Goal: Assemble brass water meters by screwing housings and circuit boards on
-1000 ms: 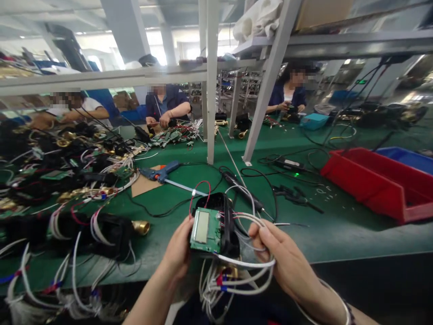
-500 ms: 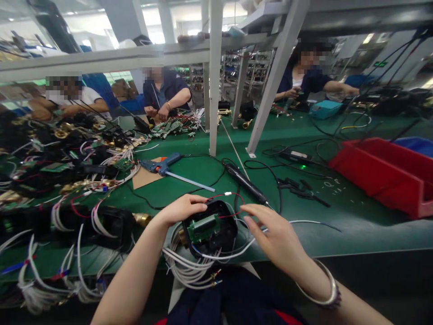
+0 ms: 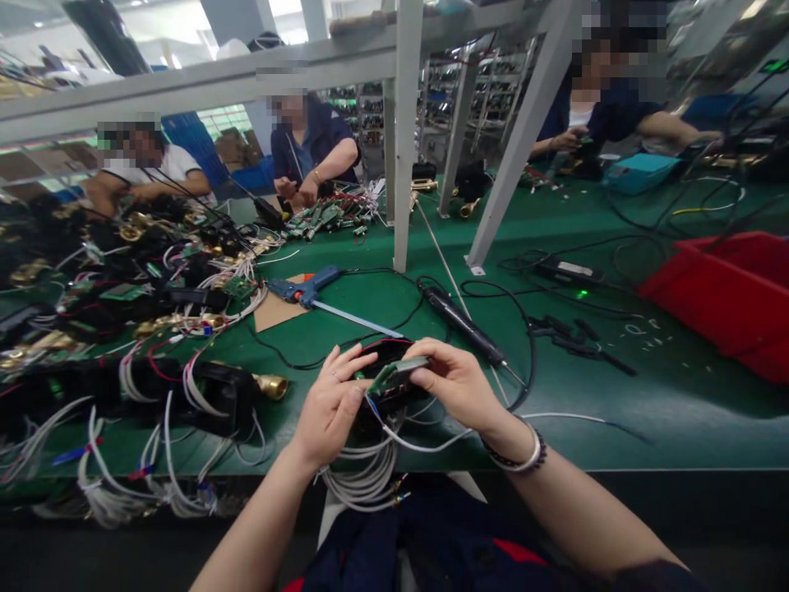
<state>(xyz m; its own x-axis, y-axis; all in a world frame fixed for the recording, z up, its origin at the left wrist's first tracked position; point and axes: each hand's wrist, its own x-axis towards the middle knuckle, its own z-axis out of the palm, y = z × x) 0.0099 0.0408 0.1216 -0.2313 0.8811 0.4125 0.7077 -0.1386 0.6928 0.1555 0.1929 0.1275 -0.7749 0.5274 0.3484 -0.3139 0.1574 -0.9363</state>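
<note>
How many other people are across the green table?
3: a person in a white short-sleeved top at left, a person in a dark blue jacket left of the light-grey metal post, and another person in dark blue at right. Others could be hidden.

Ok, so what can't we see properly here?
All in the head view:
Black plastic housing: much of its inside is hidden by the flat green circuit board and the grip of the right hand.
Red plastic bin: its right end is cut off by the picture's edge.
Small white rectangular label: any writing is too small to read.
Thin dark cable tip: blurred.
</note>
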